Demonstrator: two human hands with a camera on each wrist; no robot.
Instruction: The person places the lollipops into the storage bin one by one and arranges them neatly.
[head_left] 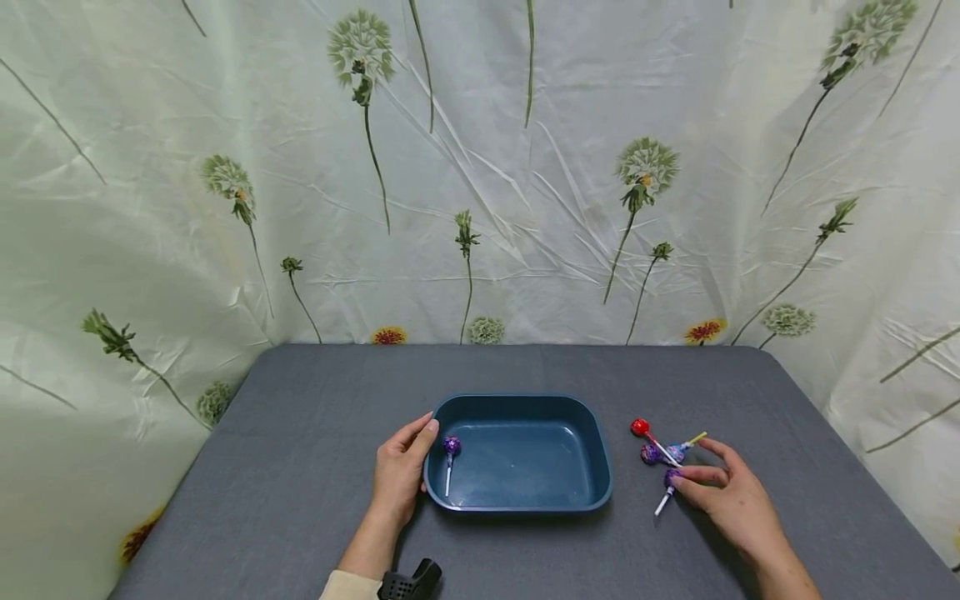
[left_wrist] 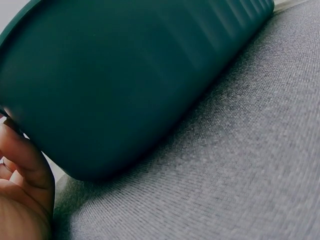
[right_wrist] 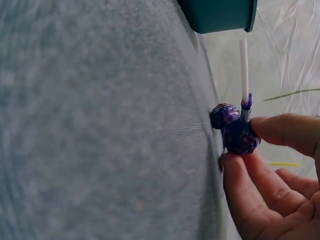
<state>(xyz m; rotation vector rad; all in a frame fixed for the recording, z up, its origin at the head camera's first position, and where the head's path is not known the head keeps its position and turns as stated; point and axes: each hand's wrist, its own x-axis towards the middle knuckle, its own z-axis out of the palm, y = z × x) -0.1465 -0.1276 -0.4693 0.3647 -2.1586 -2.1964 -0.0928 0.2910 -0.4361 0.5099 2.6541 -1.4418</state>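
My left hand [head_left: 399, 473] grips the left end of a dark blue rectangular plastic tray [head_left: 517, 508], thumb on its rim. Inside the tray, near that end, lies a purple-wrapped lollipop [head_left: 451, 447] with a white stick. To the tray's right, my right hand [head_left: 738, 504] pinches another purple lollipop [right_wrist: 241, 139] by its candy end between thumb and fingers; its white stick points away from the hand. Just beyond those fingers a red lollipop [head_left: 640, 427], a purple one [head_left: 649, 454] and a light blue one [head_left: 677, 452] with a yellow stick lie close together.
A grey cloth covers the table [head_left: 315, 467]. Its far edge meets a pale curtain [head_left: 517, 183] printed with dandelions, which also runs along both sides. A black band [head_left: 411, 581] is on my left wrist, below a beige sleeve [head_left: 351, 586].
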